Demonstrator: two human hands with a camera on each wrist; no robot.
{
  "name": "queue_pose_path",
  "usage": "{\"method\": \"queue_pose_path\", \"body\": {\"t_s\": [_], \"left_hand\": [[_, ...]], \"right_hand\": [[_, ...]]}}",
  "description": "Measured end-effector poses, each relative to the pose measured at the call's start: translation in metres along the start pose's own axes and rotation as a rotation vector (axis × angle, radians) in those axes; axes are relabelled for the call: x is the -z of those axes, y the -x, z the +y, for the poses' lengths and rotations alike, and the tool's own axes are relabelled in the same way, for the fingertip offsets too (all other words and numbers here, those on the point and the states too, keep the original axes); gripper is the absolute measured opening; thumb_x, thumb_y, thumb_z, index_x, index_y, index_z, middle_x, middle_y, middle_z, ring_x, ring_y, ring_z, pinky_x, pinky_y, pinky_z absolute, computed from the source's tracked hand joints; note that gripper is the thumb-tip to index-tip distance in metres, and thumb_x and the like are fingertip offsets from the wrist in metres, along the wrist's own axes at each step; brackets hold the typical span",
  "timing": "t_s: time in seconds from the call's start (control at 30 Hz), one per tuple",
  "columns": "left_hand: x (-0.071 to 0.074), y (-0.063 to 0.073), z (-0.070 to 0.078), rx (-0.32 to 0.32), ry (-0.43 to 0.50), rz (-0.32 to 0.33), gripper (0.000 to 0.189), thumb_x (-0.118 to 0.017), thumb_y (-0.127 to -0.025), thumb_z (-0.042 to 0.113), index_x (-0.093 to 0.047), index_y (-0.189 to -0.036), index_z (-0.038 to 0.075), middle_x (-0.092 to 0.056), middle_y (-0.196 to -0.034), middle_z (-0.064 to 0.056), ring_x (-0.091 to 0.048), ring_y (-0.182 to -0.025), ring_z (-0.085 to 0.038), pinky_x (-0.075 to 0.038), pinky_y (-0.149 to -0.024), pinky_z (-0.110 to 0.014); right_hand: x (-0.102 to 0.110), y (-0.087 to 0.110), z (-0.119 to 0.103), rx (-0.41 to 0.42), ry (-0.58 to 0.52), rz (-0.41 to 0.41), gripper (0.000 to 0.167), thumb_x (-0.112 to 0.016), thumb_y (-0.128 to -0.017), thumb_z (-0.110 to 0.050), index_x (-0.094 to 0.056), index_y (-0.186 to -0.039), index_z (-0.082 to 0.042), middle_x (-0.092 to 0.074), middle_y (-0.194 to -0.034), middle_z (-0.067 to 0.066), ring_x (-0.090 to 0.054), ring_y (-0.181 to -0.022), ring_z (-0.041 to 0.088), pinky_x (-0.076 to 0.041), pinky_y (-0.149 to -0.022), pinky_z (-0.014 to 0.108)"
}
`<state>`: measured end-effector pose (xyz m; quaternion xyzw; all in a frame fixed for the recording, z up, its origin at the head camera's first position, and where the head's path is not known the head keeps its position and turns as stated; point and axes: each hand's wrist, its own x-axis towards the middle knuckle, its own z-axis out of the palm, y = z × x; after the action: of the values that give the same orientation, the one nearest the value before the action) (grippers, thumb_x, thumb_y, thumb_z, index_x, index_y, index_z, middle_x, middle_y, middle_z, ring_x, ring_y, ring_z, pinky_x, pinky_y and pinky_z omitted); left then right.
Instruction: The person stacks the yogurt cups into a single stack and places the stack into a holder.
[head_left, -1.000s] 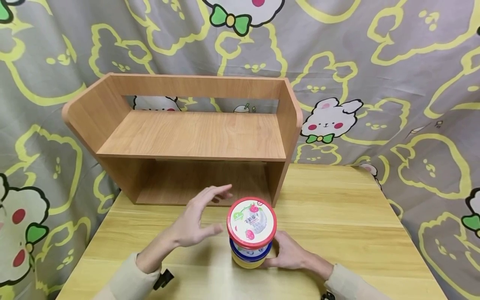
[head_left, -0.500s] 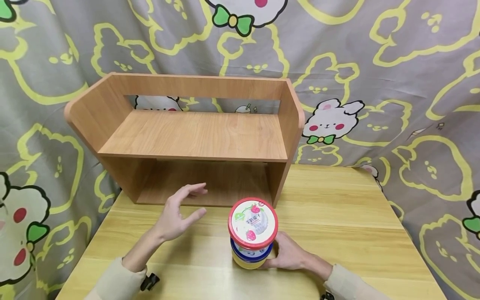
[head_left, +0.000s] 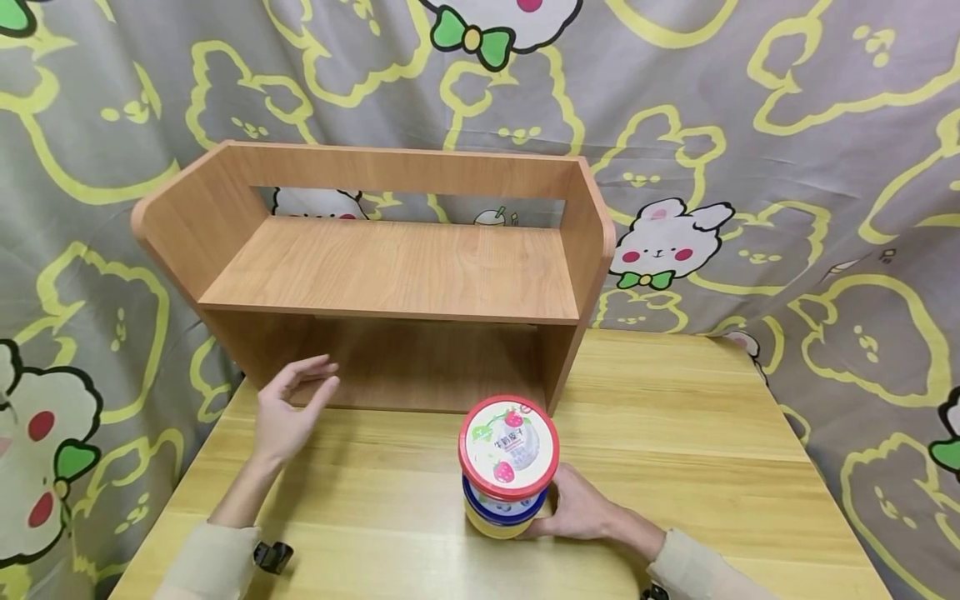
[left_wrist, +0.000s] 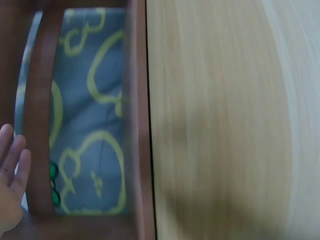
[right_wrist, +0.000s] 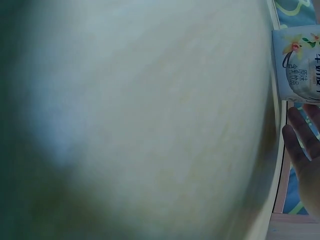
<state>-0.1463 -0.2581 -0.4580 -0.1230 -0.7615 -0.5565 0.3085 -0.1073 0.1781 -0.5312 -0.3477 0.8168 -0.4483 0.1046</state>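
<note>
In the head view a stack of round tubs stands on the table. On top is a tub with a red-rimmed strawberry lid (head_left: 510,447), over a blue-lidded tub (head_left: 504,505) with a yellow part (head_left: 498,527) beneath. My right hand (head_left: 573,504) grips the low part of the stack from the right, thumb in front, the other fingers partly hidden behind it. The right wrist view shows a white printed tub side (right_wrist: 300,65) against these fingers (right_wrist: 303,132). My left hand (head_left: 288,417) is raised at the left, holding nothing, fingers loosely bent, before the shelf's lower opening.
A two-level wooden shelf (head_left: 405,267) stands at the back of the wooden table (head_left: 697,433), its left side reaching close to my left hand. A grey curtain (head_left: 787,167) with yellow bear outlines hangs behind and around the table.
My left hand has moved away from the stack to the left, toward the shelf's left end. The right hand and the tubs stay in place.
</note>
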Motion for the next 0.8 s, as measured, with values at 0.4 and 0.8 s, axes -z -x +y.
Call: {"method": "queue_pose_path", "body": {"t_s": [0.4,0.8], "left_hand": [[0.049,-0.007,-0.032,0.146,-0.012,0.287,0.031,-0.076,-0.088,-0.010,-0.070,-0.118,-0.015,-0.079,-0.098,0.019,-0.074,-0.087,0.006,-0.057,-0.078,-0.008],[0.070,-0.016,-0.052,0.218,-0.068,0.515,0.030,-0.080,-0.087,-0.003,-0.071,-0.112,-0.015,-0.071,-0.086,0.018,-0.067,-0.076,0.006,-0.055,-0.071,-0.005]], "right_hand": [[-0.001,-0.001,0.000,-0.014,-0.006,-0.002,0.086,-0.095,-0.076,-0.045,-0.050,-0.149,-0.035,-0.061,-0.149,-0.009,-0.057,-0.140,0.015,-0.045,-0.122,0.048],[-0.001,-0.002,0.002,-0.019,-0.012,-0.006,0.088,-0.095,-0.075,-0.044,-0.049,-0.150,-0.034,-0.060,-0.150,-0.008,-0.056,-0.142,0.018,-0.042,-0.123,0.052]]}}
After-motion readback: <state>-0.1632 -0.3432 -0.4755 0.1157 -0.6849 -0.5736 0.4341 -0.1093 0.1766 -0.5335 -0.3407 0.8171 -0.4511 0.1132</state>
